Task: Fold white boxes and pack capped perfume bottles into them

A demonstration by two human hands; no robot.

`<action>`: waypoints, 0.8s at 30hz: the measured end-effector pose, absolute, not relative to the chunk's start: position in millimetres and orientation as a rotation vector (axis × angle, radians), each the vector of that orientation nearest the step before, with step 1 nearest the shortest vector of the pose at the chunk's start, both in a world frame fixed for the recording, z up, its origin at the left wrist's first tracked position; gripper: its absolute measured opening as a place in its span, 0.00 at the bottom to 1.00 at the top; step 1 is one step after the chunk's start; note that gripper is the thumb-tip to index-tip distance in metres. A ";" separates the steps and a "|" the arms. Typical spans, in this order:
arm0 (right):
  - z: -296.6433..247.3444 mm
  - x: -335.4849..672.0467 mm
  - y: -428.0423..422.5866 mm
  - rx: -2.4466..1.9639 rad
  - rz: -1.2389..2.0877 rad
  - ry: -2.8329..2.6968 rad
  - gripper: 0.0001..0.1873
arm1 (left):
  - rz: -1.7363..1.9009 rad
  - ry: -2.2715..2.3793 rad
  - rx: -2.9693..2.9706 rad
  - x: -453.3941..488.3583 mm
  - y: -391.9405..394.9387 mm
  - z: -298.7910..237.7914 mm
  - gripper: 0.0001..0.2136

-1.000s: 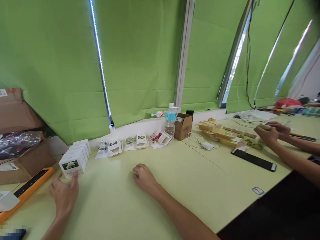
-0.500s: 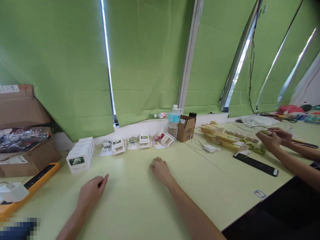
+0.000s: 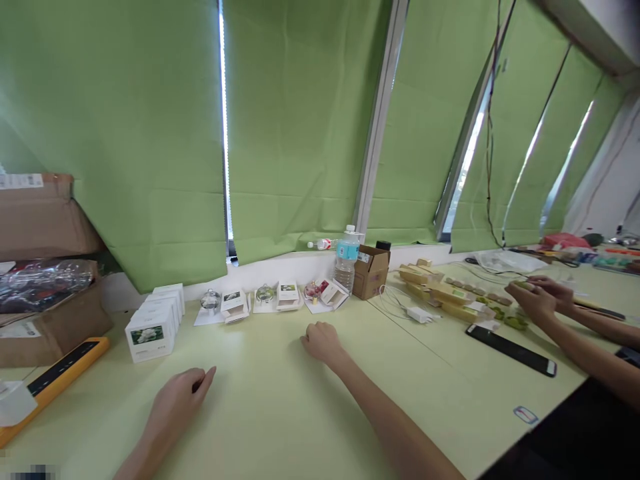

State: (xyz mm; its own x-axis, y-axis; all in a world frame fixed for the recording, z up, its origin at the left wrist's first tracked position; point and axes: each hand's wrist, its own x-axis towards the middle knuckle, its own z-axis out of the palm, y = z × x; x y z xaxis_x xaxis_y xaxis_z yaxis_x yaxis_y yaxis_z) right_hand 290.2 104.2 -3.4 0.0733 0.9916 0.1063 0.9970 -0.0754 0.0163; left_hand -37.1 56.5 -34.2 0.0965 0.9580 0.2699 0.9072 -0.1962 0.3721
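Note:
My left hand rests on the pale green table with its fingers loosely bent, holding nothing. The nearest thing to it is a stack of white boxes with a flower picture, a little to its left. My right hand lies loosely curled on the tabletop, touching nothing but the surface. Just beyond it stand small glass ornaments and opened white boxes. At the right, a co-worker's hands hold a small green item above rows of tan boxes.
A black phone and a white charger lie on the table. A water bottle and small cardboard box stand by the windowsill. Cardboard cartons and an orange-and-black bar lie at the left.
My left hand has moved right and nearer me, away from the white stack. My right hand has shifted right. The whole view has swung slightly as my head turned.

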 end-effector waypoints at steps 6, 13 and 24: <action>-13.4 311.2 126.6 -2.265 -0.212 -1.994 0.20 | 0.712 1.893 2.243 -40.1 63.8 -37.9 0.23; -25.4 335.8 142.9 -2.268 -0.213 -1.933 0.30 | 0.718 1.874 2.217 -41.8 69.2 -36.6 0.23; -27.5 339.5 149.7 -2.244 -0.182 -1.967 0.32 | 0.706 1.854 2.201 -42.7 70.7 -38.8 0.22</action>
